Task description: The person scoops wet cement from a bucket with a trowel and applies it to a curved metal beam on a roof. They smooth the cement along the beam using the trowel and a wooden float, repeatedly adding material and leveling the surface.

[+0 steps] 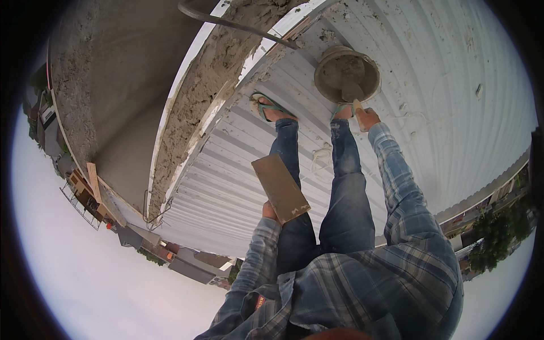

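My left hand (270,211) is closed beneath a rectangular plastering float (281,188), its flat brown face turned up and its handle hidden. The float hangs in front of my left thigh, with pale smears along its near edge. Farther out, my right hand (368,118) grips the wooden handle of a trowel (353,90). The trowel's blade reaches into a round bucket (323,84) and touches the grey mortar (345,67) inside. The bucket stands on the corrugated sheet just past my right foot.
White corrugated metal sheeting (430,85) lies under my sandalled feet. At left runs a channel of rough mortar (198,85) between white edges, beside a smooth grey surface (130,62). A bent metal bar (232,24) crosses the channel. Rooftops (192,263) and trees lie beyond the edges.
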A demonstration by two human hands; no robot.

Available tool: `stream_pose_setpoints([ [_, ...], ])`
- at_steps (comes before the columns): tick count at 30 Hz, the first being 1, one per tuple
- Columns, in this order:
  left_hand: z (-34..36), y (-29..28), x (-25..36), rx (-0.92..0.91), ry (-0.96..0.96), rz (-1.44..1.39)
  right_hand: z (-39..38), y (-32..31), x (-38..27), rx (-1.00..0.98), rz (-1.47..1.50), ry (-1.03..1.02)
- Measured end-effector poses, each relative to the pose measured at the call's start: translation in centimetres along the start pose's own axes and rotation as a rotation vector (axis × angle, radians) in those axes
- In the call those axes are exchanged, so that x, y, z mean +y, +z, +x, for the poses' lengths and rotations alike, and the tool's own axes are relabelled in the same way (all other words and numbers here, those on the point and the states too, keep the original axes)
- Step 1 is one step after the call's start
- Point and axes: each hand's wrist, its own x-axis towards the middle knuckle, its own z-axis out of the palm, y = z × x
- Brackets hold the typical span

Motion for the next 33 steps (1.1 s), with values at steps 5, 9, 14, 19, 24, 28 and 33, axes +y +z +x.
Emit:
stream_pose_setpoints([
  [5,0.6,-2.7,1.1,-0.098,0.405,0.771,-0.9,-1.0,0.8,0.502,-0.642,-0.274],
  [9,1.4,-3.1,2.5,-0.158,0.265,0.377,6.2,5.3,-0.2,0.514,-0.497,-0.084],
  [14,2.2,-5.7,1.8,-0.092,0.276,0.313,5.7,11.6,-0.3,0.454,-0.134,-0.404],
  [19,2.4,-6.9,1.6,-0.095,0.54,0.915,4.4,10.0,-3.4,-0.018,0.367,-0.355],
  [24,1.0,-4.4,2.3,-0.081,0.465,0.861,1.5,7.7,-0.1,-0.163,0.535,-0.344],
  [28,2.5,-5.0,1.8,-0.087,0.4,0.723,-2.5,3.7,2.3,-0.192,0.436,-0.368],
  [33,0.3,0.2,2.2,-0.1,0.295,0.396,-12.1,-3.4,1.0,-0.153,0.146,-0.417],
])
